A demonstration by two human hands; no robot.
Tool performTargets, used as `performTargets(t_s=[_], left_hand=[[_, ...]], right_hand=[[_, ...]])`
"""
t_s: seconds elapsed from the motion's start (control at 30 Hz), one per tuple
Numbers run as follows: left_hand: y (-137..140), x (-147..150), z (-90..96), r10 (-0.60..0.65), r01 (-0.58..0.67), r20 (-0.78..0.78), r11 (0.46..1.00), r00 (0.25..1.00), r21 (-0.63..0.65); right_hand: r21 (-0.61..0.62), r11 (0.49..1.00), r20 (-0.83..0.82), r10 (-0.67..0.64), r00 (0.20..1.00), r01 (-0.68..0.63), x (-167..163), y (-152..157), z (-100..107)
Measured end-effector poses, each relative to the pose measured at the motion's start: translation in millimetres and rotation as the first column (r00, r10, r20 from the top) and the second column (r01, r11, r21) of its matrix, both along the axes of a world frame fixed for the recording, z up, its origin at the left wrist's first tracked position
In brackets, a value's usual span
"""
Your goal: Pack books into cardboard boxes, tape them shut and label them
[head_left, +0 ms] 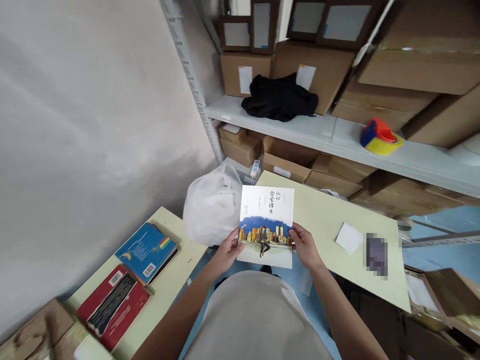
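Between my two hands is a white book [266, 227], its cover showing a city skyline, a seated figure and dark Chinese characters. My left hand [228, 250] grips its lower left edge, thumb on the cover. On the opposite edge my right hand [304, 245] pinches the book the same way. The fingers behind the book are hidden. Just left of it stands a bulging white plastic bag [212, 205]. A blue book [146, 252] and a red and black book [114, 302] lie on the pale table [176, 272] to the left.
To the right, a second pale table [318, 210] carries a white paper [349, 238] and a pixelated item [376, 255]. Ahead, a metal shelf [326, 130] bears cartons, black cloth [279, 97] and a tape dispenser [380, 137]. An open carton [450, 295] stands at lower right.
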State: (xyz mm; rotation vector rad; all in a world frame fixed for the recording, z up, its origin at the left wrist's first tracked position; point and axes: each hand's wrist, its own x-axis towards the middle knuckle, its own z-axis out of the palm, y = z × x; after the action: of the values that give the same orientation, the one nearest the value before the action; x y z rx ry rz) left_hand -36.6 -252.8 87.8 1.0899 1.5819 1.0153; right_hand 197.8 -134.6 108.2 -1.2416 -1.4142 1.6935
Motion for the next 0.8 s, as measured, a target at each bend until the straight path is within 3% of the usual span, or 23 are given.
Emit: performTargets(t_s=[0.13,0.3,0.5,0.8], left_hand=[[27,32,-10.1,0.017,0.032,0.272,0.984,0.962,-0.174],[54,53,-13.8,0.008,0.047,0.263,0.979,0.965,-0.2],[78,51,-17.6,-0.021,0.083,0.287,0.975,0.958,-0.205],[118,36,-27.1,-0.099,0.177,0.343,0.963,0.934,-0.204]], right_hand=[[-0.047,0.99,0.007,-0.133,0.991,0.133,44,15,-5],[-0.126,0.971,-0.071,-0.213,0.975,0.203,75,27,-14],[-0.07,0.955,-0.136,-0.295,0.946,0.288,82,56,-13],[0.047,0.828,-0.068,-0.555,0.829,0.558,77,114,4]])
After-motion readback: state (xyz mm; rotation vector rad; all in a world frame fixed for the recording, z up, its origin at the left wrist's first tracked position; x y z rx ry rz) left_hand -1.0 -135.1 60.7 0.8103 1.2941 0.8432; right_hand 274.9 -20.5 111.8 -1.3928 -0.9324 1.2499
